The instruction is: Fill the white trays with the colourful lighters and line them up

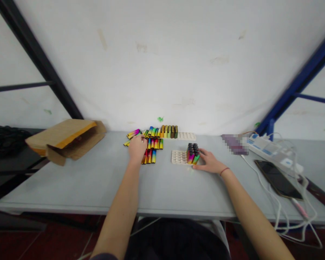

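Observation:
My left hand (pixel 138 147) reaches into a loose pile of shiny rainbow-coloured tubes (pixel 151 143), lighter-like in size and shape, lying on the table. Its fingers are curled together over the pile's left part, and what they pinch is too small to make out. To the right lies a white tray (pixel 178 156) with rows of round holes. Upright dark-topped tubes (pixel 193 153) fill its right end. My right hand (pixel 210 161) rests beside that end, thumb and fingers spread around the tray's right edge.
Behind the pile stands a block of upright gold-topped tubes (pixel 169 131), next to another white tray (pixel 186 136). An open cardboard box (pixel 67 139) lies at the left. At the right are a phone (pixel 277 178), a power strip (pixel 273 151) and tangled white cables (pixel 280 213).

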`<state>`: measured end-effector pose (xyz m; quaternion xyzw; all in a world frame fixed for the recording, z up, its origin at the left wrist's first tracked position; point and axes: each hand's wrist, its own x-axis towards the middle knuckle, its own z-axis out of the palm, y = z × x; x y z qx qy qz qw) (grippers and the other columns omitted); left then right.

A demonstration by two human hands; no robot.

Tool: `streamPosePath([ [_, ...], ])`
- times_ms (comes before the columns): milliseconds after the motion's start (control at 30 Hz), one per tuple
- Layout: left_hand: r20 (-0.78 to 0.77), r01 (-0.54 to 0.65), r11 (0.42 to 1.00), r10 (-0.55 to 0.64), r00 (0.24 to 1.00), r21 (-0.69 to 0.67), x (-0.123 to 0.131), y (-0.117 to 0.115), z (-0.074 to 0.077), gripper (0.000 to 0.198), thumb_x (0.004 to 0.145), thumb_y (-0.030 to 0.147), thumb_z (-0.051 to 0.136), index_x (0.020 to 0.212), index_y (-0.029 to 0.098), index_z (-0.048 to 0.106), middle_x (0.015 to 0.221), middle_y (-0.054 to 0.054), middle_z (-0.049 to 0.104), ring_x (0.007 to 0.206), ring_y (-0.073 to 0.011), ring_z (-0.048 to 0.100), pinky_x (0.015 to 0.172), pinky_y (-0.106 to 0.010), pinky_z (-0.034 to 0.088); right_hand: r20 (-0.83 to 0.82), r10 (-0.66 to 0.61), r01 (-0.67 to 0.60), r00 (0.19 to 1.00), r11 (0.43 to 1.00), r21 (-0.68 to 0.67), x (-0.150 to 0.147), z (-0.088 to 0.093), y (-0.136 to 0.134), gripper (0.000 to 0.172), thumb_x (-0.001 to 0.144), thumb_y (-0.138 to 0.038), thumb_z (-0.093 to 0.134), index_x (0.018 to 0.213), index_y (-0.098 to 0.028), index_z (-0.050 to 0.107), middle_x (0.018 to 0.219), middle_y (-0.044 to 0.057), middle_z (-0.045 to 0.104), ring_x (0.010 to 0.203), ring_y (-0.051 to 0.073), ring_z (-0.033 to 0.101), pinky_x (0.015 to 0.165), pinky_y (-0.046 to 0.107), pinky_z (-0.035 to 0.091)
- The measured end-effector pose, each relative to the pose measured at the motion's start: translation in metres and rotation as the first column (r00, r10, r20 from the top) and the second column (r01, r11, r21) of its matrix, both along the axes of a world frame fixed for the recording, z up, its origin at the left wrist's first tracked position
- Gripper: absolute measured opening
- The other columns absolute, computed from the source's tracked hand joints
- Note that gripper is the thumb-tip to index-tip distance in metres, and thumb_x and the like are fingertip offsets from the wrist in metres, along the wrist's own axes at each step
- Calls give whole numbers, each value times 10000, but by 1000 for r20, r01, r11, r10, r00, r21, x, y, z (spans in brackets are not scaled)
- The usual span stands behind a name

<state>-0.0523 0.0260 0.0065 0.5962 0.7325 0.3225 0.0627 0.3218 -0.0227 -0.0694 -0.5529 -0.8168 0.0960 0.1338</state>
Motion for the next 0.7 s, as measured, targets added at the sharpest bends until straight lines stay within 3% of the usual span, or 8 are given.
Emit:
streamPosePath([
  [67,10,-112,988,114,993,-102,-26,6,-5,319,901,251,582,1162,185,754,1212,-182,760,1146,-357,699,944,-412,531,6,-4,4,1000,1000,-4,0,1,0,961,781,-833,669,1480,-179,587,1598,239,473,1457,442,469,1210,612,364],
  [200,67,-156,971,170,983,-181,-59,12,-18,250,854,335,658,1032,207,777,1031,-167,798,1054,-387,721,873,-439,555,11,-13,13,1000,1000,-7,-1,1,0,973,782,-837,665,1489,-174,579,1595,240,479,1455,443,473,1212,609,364],
  [400,-37,-281,952,278,960,-123,-66,12,-22,350,875,315,601,1156,177,756,1236,-221,736,1195,-396,671,943,-450,530,5,-4,4,1000,1000,-4,1,-1,1,965,787,-836,659,1485,-173,584,1596,242,479,1458,445,468,1208,622,361],
  [533,9,-170,949,179,984,-266,-65,11,-13,211,855,391,649,891,211,754,962,-154,784,1040,-378,732,819,-396,549,14,2,-2,1000,1000,-5,0,0,1,973,787,-846,651,1484,-170,587,1597,244,474,1459,445,467,1209,612,366],
  [633,46,-80,940,101,994,-331,-65,11,-12,261,811,465,695,675,242,685,690,-100,710,942,-388,742,767,-395,539,29,-5,6,1000,1000,-8,-1,2,0,999,793,-840,651,1495,-133,574,1602,269,453,1469,445,454,1220,595,358],
  [700,111,-32,952,69,991,-303,-66,14,-15,300,743,476,750,576,253,641,556,-77,626,866,-399,738,749,-411,536,30,-10,10,1000,1000,-11,-1,2,0,1000,795,-837,651,1497,-130,571,1601,272,452,1465,448,458,1217,600,360],
])
